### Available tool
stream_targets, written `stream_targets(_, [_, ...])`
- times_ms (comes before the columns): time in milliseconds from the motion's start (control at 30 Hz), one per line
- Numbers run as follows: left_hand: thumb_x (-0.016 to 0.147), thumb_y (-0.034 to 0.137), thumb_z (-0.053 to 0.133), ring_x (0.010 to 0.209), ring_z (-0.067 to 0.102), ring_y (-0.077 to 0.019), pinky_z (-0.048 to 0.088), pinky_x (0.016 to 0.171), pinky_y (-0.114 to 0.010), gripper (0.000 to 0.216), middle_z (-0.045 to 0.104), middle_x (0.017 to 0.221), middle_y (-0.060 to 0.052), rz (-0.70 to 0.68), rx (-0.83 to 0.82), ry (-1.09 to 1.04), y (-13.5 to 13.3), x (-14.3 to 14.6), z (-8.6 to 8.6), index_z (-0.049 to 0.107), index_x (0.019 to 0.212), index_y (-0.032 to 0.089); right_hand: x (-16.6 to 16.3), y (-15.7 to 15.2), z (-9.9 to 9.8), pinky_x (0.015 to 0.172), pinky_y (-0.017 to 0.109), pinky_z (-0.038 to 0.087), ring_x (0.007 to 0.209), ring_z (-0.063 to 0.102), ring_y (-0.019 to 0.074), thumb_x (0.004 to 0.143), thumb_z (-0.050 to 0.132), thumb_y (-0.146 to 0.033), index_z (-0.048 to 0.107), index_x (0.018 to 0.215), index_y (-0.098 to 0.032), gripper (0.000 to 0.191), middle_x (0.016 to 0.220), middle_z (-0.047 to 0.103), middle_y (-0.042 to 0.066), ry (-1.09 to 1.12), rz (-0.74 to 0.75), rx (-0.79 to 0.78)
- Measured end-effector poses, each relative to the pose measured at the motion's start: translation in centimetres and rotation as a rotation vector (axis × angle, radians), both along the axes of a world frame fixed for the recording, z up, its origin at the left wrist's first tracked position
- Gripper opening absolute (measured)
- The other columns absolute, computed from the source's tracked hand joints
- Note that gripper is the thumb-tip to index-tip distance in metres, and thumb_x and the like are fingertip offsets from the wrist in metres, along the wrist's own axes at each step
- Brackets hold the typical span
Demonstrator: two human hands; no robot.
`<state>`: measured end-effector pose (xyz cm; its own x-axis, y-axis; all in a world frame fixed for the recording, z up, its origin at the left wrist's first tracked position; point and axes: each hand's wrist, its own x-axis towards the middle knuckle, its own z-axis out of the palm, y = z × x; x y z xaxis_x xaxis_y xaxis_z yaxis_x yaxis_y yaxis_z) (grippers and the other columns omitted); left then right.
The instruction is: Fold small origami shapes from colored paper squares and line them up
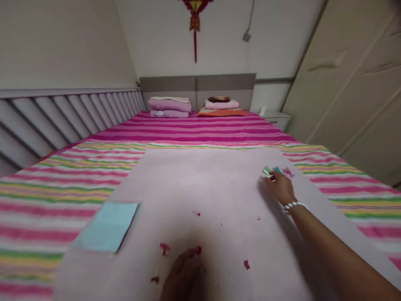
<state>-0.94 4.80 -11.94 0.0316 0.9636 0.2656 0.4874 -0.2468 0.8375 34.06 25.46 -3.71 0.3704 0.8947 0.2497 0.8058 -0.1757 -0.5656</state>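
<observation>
Far right on the pale sheet point(225, 184), I have the right hand point(281, 187), fingers curled, at 3 coloured pieces point(288, 172); nearer, the left hand point(184, 271) bends its fingers beside red scraps point(164, 248). I cannot tell whether either pinches.

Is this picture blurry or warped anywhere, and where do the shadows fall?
Head view: soft blur overall, plain on the striped bedspread at lower left; head view: the wardrobe slants strongly, probably wide-angle stretching; head view: on the pale sheet, one soft shadow lies left of the right hand and its forearm, another right of the left hand.
</observation>
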Motion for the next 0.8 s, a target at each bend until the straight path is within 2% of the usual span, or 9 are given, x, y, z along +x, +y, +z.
stream_targets(33, [0.082, 0.027, 0.057, 0.1, 0.067, -0.0227, 0.057, 0.084, -0.03, 0.019, 0.069, 0.111, -0.01, -0.068, 0.044, 0.08, -0.3, -0.6, 0.6, 0.073, 0.09, 0.025, -1.0, -1.4, -0.1, 0.07, 0.039, 0.051, 0.075, 0.064, 0.025, 0.086, 0.057, -0.025, 0.064, 0.102, -0.009, 0.024, 0.09, 0.068, 0.016, 0.014, 0.055, 0.026])
stream_targets(67, [0.083, 0.024, 0.056, 0.102, 0.066, -0.0223, 0.057, 0.084, -0.029, 0.02, 0.068, 0.113, -0.01, -0.07, 0.087, 0.132, -0.7, -1.3, 1.2, 0.072, 0.094, 0.024, -2.2, -3.0, -0.3, 0.067, 0.039, 0.051, 0.071, 0.064, 0.0247, 0.084, 0.057, -0.027, 0.065, 0.1, -0.012, 0.023, 0.088, 0.068, 0.015, 0.032, 0.122, 0.048])
stream_targets(167, [0.084, 0.018, 0.053, 0.1, 0.067, -0.0205, 0.057, 0.084, -0.03, 0.02, 0.069, 0.11, -0.009, 0.06, 0.209, 0.194, -1.5, -3.1, 2.7, 0.07, 0.094, 0.022, -7.0, -9.2, -1.2, 0.055, 0.038, 0.052, 0.062, 0.062, 0.0243, 0.083, 0.052, -0.037, 0.066, 0.092, -0.017, 0.025, 0.082, 0.069, 0.012, 0.114, 0.375, 0.173])
stream_targets(300, [0.083, 0.018, 0.053, 0.099, 0.067, -0.0214, 0.055, 0.087, -0.035, 0.02, 0.072, 0.104, -0.009, 0.167, 0.272, 0.238, -1.5, -7.0, 4.5, 0.068, 0.096, 0.02, -14.3, -18.0, -3.4, 0.073, 0.039, 0.056, 0.086, 0.065, 0.0262, 0.087, 0.052, -0.036, 0.065, 0.091, -0.02, 0.022, 0.093, 0.068, 0.011, 0.186, 0.635, 0.326])
stream_targets(400, [0.082, 0.025, 0.051, 0.104, 0.065, -0.023, 0.05, 0.095, -0.039, 0.022, 0.071, 0.107, -0.009, 0.323, 0.177, 0.31, -0.7, -11.3, 5.5, 0.068, 0.096, 0.019, -18.1, -22.8, -5.5, 0.075, 0.038, 0.055, 0.09, 0.064, 0.0246, 0.087, 0.056, -0.025, 0.064, 0.098, -0.02, 0.015, 0.097, 0.067, 0.011, 0.132, 0.73, 0.457])
stream_targets(500, [0.082, 0.027, 0.049, 0.111, 0.06, -0.0262, 0.046, 0.1, -0.043, 0.028, 0.067, 0.114, -0.014, 0.432, 0.122, 0.338, 0.6, -15.3, 6.1, 0.066, 0.1, 0.015, -19.9, -25.3, -7.2, 0.079, 0.042, 0.052, 0.098, 0.061, 0.0268, 0.087, 0.057, -0.023, 0.062, 0.104, -0.019, 0.018, 0.105, 0.065, 0.013, 0.02, 0.713, 0.541])
stream_targets(567, [0.079, 0.03, 0.054, 0.116, 0.056, -0.0305, 0.042, 0.102, -0.046, 0.03, 0.064, 0.117, -0.017, 0.492, 0.077, 0.357, 1.7, -17.1, 6.2, 0.066, 0.102, 0.013, -20.2, -25.9, -7.7, 0.082, 0.045, 0.049, 0.103, 0.058, 0.0289, 0.088, 0.057, -0.025, 0.059, 0.109, -0.018, 0.023, 0.112, 0.063, 0.015, -0.065, 0.68, 0.562])
stream_targets(733, [0.069, 0.038, 0.068, 0.132, 0.035, -0.0391, 0.029, 0.11, -0.049, 0.055, 0.05, 0.135, -0.023, 0.538, -0.049, 0.401, 4.2, -18.4, 5.8, 0.061, 0.113, 0.006, -20.0, -26.0, -8.3, 0.087, 0.049, 0.042, 0.113, 0.053, 0.033, 0.089, 0.053, -0.027, 0.055, 0.117, -0.015, 0.03, 0.123, 0.059, 0.019, -0.236, 0.565, 0.606])
stream_targets(800, [0.065, 0.043, 0.071, 0.133, 0.033, -0.0412, 0.028, 0.11, -0.049, 0.066, 0.047, 0.138, -0.025, 0.521, -0.1, 0.41, 4.8, -18.4, 5.4, 0.058, 0.117, 0.004, -20.0, -25.9, -8.7, 0.089, 0.049, 0.04, 0.115, 0.052, 0.0336, 0.089, 0.052, -0.028, 0.054, 0.118, -0.015, 0.032, 0.125, 0.058, 0.019, -0.268, 0.539, 0.612])
